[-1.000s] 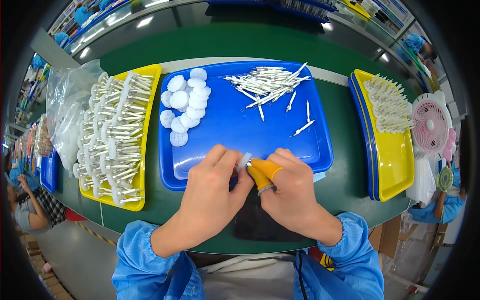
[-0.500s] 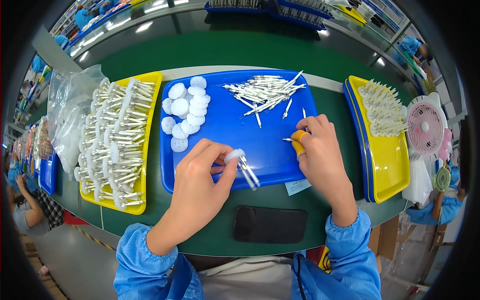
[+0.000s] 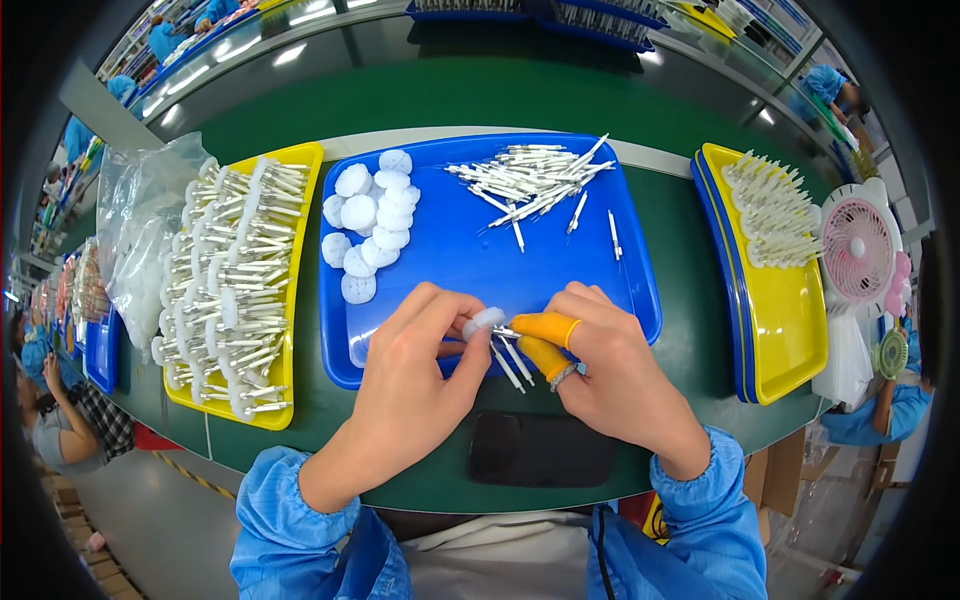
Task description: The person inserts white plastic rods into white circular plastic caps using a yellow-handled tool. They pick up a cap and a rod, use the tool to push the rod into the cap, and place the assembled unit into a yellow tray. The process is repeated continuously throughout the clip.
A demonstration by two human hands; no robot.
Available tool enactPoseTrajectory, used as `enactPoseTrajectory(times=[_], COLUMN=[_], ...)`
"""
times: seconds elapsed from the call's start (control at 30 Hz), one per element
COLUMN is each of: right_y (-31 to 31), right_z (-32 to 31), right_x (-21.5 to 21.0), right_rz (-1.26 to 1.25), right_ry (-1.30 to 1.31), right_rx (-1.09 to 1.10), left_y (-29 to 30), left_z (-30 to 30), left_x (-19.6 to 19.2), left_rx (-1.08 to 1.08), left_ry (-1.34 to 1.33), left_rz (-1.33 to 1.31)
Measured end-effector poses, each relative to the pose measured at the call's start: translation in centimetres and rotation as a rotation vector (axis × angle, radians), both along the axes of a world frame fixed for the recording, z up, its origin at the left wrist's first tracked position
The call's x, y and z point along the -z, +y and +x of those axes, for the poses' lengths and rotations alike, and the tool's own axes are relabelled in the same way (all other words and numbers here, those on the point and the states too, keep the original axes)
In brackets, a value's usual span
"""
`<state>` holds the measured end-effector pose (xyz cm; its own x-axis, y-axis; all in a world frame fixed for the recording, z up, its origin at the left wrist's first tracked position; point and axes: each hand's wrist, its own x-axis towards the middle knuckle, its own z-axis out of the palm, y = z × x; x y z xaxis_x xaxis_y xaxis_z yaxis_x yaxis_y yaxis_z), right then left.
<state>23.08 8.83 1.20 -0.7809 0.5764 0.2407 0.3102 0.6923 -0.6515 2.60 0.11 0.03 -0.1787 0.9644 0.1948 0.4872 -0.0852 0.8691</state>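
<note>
Over the front of a blue tray, my left hand pinches a white round disc by its edge. Several thin white sticks with metal parts stick out of the disc, pointing down and right. My right hand has yellow covers on thumb and forefinger and a ring-like grey band. Its fingertips meet at the disc's right side, closed on a thin white stick whose metal end shows partly. White discs lie at the tray's left, and loose white sticks are heaped at its far right.
At left, a yellow tray bears discs full of sticks, beside a clear plastic bag. Stacked trays and a pink-white fan stand right. A dark phone lies in front. Other people work around.
My right hand has moved left from the tray's right side to the disc, carrying a thin stick. My left hand has shifted slightly right with the disc.
</note>
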Motion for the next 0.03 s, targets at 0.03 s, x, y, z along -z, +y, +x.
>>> enactPoseTrajectory(times=[0.03], right_y=[0.06], right_z=[0.02], right_x=[-0.15], right_rz=[-0.02], right_ry=[-0.025], right_rx=[0.007], left_y=[0.01], left_z=[-0.07], left_x=[0.06], left_rx=[0.006], left_ry=[0.003], left_rz=[0.002])
